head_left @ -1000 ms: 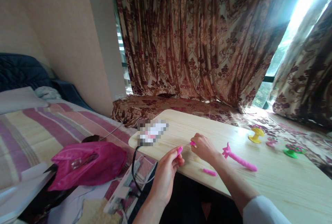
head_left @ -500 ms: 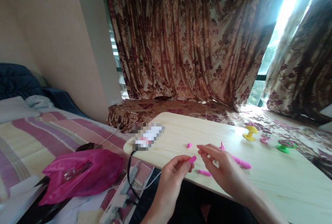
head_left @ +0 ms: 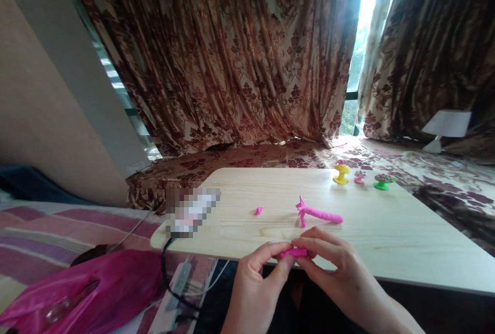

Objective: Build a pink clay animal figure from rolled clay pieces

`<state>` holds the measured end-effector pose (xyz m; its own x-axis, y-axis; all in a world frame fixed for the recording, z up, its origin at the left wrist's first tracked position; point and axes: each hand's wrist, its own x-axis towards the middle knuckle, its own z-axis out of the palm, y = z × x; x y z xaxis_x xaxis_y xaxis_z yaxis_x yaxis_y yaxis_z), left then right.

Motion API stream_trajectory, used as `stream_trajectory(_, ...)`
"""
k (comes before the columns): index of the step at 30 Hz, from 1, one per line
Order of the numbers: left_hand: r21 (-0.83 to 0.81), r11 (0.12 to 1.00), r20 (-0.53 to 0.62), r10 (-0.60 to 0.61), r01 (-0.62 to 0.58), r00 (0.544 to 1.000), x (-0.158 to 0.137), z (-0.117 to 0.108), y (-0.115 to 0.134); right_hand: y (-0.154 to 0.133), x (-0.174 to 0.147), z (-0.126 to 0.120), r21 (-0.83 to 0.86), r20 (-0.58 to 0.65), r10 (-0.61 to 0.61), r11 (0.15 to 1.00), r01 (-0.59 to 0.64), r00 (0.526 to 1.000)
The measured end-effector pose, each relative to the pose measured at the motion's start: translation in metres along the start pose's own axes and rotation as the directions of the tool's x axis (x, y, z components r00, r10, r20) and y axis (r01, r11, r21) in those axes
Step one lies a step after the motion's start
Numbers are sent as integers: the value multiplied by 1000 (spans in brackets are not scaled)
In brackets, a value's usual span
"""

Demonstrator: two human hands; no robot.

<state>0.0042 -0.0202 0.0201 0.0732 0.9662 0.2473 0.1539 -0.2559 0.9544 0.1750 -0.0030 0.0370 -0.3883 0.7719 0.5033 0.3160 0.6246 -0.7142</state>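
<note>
A short strip of pink modelling clay [head_left: 294, 253] is held at the table's near edge. My left hand [head_left: 260, 277] pinches its left end between thumb and fingers. On the other end, the fingertips of my right hand [head_left: 335, 264] are closed. Just beyond my hands lies a longer pink clay figure [head_left: 323, 215], a roll with small branching pieces at its left end. To its left rests a little pink clay lump [head_left: 259, 211].
A pale wooden table [head_left: 402, 236] spans the front. At its back right stand a yellow clay mushroom [head_left: 341, 173], a small pink one [head_left: 359, 177] and a green one [head_left: 383, 181]. A blurred-out device with a black cable [head_left: 164, 272] lies left, near a pink bag [head_left: 96, 287].
My view has turned to the right. My right hand has come over to the left hand and closed on the clay. The short pink roll near the table edge no longer shows there.
</note>
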Motion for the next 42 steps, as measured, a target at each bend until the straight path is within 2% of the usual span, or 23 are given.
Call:
stream_trajectory(5,103,994,-100,42,-32,994,-2,2,4,-3,-3,-5,20,-22,13,1000,-13,1000)
stream_trajectory(12,186,975,-145,149,-121,978,1,-1,4,-6,-4,-5,23,-56,8,1000,-7,998)
stream_trajectory(16,221,963,-127,182,-151,975,0,1,7,-8,-3,-6,47,-1,12,999,-12,1000)
stream_trajectory(23,319,911,-106,310,-263,945,-3,0,8,-4,-8,-5,57,-42,8,998,-5,999)
stream_trajectory(26,316,918,-138,293,-238,946,-4,1,7,-4,-8,-6,45,-66,-2,999,5,998)
stream_trajectory(30,250,941,-128,264,-226,956,-3,3,8,-4,-7,-9,-1,-18,2,1000,-2,1000)
stream_trajectory(34,268,930,-70,280,-252,957,-1,7,9,-8,-7,-10,-265,-34,-68,963,57,997)
stream_trajectory(37,263,928,-43,285,-264,958,0,12,9,-7,-8,-10,-408,14,-89,909,87,996)
stream_trajectory(39,236,942,-76,264,-240,962,-1,15,11,-1,-9,-10,-382,1,-43,923,41,999)
stream_trajectory(42,140,978,-177,180,-156,968,-3,16,15,23,-10,-15,-236,-103,108,963,-129,989)
